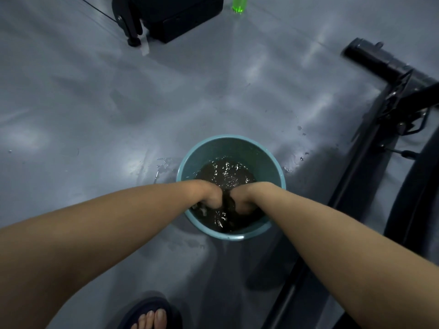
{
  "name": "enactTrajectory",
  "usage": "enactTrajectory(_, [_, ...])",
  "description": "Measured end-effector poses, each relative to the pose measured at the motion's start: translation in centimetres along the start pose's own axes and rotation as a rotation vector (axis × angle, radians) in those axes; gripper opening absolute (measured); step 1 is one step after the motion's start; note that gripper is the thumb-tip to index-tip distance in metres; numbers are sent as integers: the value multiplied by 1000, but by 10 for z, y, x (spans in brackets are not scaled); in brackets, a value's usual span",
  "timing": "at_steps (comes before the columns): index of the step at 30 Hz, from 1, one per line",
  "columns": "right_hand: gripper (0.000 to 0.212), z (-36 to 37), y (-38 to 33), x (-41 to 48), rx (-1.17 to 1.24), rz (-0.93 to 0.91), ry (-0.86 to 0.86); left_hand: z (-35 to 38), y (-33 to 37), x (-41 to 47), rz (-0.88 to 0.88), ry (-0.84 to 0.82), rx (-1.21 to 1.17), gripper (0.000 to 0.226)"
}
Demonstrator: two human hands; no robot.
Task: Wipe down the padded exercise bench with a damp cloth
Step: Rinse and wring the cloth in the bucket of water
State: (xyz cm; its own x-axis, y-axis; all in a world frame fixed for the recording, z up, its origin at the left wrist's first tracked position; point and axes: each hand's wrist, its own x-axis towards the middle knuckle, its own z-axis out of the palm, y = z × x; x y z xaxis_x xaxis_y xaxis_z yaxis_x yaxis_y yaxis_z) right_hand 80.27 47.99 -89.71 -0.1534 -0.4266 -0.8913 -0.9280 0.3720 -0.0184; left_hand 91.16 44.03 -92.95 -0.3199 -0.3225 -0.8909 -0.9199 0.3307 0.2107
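A teal bucket (268, 162) stands on the grey floor, part filled with dark, rippling water. Both my hands are down inside it. My left hand (209, 194) and my right hand (242, 198) are curled into fists close together, gripping a dark wet cloth (228, 201) between them at the water's surface. Most of the cloth is hidden by my fingers and the water. The black frame of the exercise bench (370, 148) runs along the right side, with the dark edge of its pad (413, 186) at the far right.
Water drops and small puddles (162, 165) lie on the floor around the bucket. A green spray bottle (238, 4) stands at the top, beside black equipment with a leg (129, 27). My sandalled foot (152, 314) is at the bottom edge.
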Motion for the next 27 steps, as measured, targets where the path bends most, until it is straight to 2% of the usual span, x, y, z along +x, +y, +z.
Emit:
enactTrajectory(3, [28,-16,-11,-12,275,-59,162,-17,4,-6,65,204,-500,26])
enactTrajectory(5, [34,-29,-17,-15,437,-87,303,-29,6,-14,59,191,-860,30])
enactTrajectory(8, [38,-40,-16,-20,770,-56,432,-36,8,-21,68,99,-1209,39])
enactTrajectory(10, [48,-41,-16,-18,787,-44,481,-36,8,-17,97,103,-1303,44])
enactTrajectory(12, [51,-33,-19,-14,707,-37,472,-33,8,-12,101,278,-1293,42])
enactTrajectory(14, [56,-26,-21,-16,708,-63,275,-30,7,-7,93,503,-1237,32])
enactTrajectory(15, [53,-25,-23,-18,712,-70,193,-29,6,-7,109,550,-1226,27])
enactTrajectory(17, [41,-28,-22,-19,593,-89,207,-28,6,-5,174,511,-1222,25])
enactTrajectory(19, [39,-31,-15,-14,308,-99,325,-26,6,2,204,486,-1063,28])
enactTrajectory(21, [41,-28,-2,-5,108,-58,391,-22,6,-1,223,533,-614,27])
enactTrajectory(23, [40,-17,8,9,-33,-99,384,-12,3,-4,220,559,-136,28])
enactTrajectory(25, [45,-9,11,19,-162,-164,356,-1,1,-5,195,477,250,52])
enactTrajectory(27, [54,-5,11,25,-277,-188,313,5,2,-1,140,356,499,58])
